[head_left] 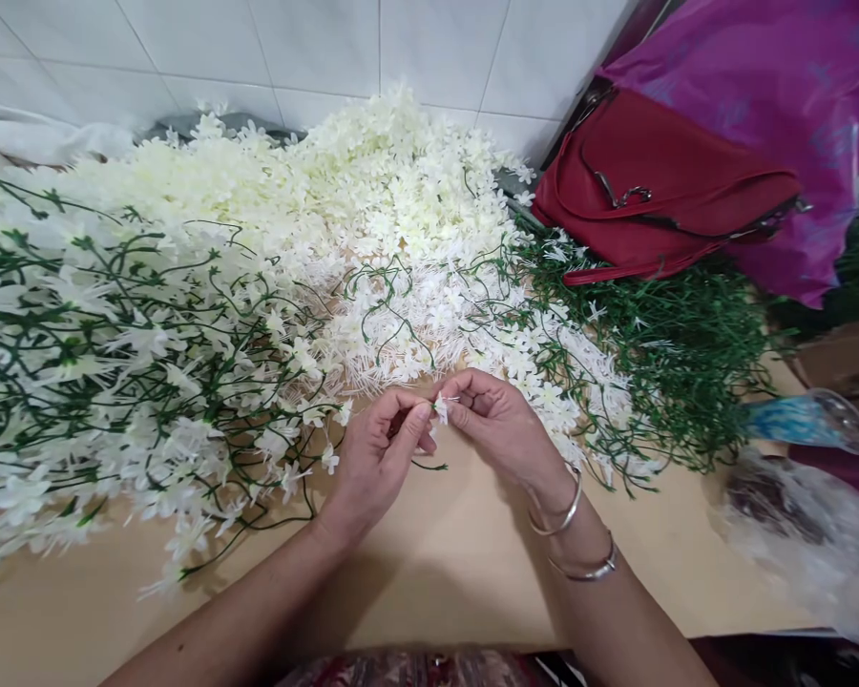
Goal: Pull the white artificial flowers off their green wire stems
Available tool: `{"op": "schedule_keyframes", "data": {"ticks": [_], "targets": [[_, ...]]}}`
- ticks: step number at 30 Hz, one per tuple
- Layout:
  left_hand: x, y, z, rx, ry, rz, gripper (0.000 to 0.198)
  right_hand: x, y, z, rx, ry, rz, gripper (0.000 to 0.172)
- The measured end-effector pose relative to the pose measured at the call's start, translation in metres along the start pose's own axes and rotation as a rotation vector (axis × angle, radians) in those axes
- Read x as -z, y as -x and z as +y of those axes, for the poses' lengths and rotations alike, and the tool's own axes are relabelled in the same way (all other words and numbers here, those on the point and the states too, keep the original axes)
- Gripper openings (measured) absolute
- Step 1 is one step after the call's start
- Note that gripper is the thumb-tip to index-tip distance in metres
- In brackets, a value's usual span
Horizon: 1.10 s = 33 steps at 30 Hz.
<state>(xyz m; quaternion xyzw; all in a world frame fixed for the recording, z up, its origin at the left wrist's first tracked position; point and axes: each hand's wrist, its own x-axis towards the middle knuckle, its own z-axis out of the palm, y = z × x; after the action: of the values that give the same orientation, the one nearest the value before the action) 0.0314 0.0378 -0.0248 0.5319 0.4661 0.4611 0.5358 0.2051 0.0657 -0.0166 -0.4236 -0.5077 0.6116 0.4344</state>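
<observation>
Close together over the table, my two hands meet at one small white artificial flower (441,410). My left hand (379,453) is closed in a pinch on its green plastic stem (429,466), whose free end sticks out below the fingers. Thumb and forefinger of my right hand (505,429) pinch the flower's white petals. My fingers partly cover the join between stem and petals. Just beyond my hands lie loose white flower pieces (393,329). On the left is a heap of white flowers on green stems (136,353).
Pale yellow-white blossoms (401,162) are piled against the tiled wall (315,48). Bare green stems (694,343) lie at right, below a red handbag (665,181) and a purple bag (780,67). A blue-white cup (802,422) and a clear plastic bag (816,534) are at the table's (465,563) right edge.
</observation>
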Motion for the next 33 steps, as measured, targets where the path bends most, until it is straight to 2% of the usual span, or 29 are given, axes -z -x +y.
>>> {"op": "schedule_keyframes", "data": {"ticks": [5,7,10,12,14,16,19,21,23,25,28,30,33], "targets": [[0.001,0.0,0.007,-0.051,0.111,0.103,0.026,0.003,0.005,-0.008,0.104,0.197,0.078,0.012],[0.001,0.001,0.008,-0.084,0.129,0.124,0.026,0.002,0.007,-0.009,0.142,0.368,0.006,0.007],[0.0,0.003,0.009,-0.111,0.118,0.111,0.025,0.0,0.009,-0.008,0.205,0.691,-0.136,0.016],[0.0,0.004,0.008,-0.116,0.075,0.097,0.024,0.001,0.009,-0.007,0.254,0.847,-0.154,0.021],[0.0,0.004,0.007,-0.138,-0.024,0.052,0.022,0.007,0.009,-0.009,0.267,0.9,-0.123,0.021],[-0.001,0.004,0.006,-0.193,-0.181,-0.038,0.02,0.016,0.009,-0.012,0.244,0.867,-0.057,0.016],[-0.004,0.007,0.005,-0.325,-0.446,-0.169,0.017,0.029,0.01,-0.017,0.236,0.743,0.116,0.007],[-0.007,0.01,0.004,-0.398,-0.593,-0.192,0.018,0.033,0.01,-0.02,0.236,0.639,0.234,0.008],[-0.009,0.011,0.003,-0.429,-0.69,-0.174,0.014,0.032,0.011,-0.022,0.198,0.491,0.29,0.01],[-0.008,0.012,0.002,-0.419,-0.707,-0.116,0.007,0.027,0.012,-0.023,0.138,0.325,0.267,0.014],[-0.005,0.009,0.002,-0.36,-0.564,-0.021,0.027,0.015,0.013,-0.025,0.077,0.181,0.139,0.017],[-0.003,0.007,0.001,-0.297,-0.399,0.004,0.031,0.009,0.013,-0.024,0.045,0.159,0.038,0.018],[-0.001,0.003,-0.003,-0.167,-0.177,0.001,0.017,0.003,0.012,-0.021,0.005,0.147,-0.027,0.019]]}}
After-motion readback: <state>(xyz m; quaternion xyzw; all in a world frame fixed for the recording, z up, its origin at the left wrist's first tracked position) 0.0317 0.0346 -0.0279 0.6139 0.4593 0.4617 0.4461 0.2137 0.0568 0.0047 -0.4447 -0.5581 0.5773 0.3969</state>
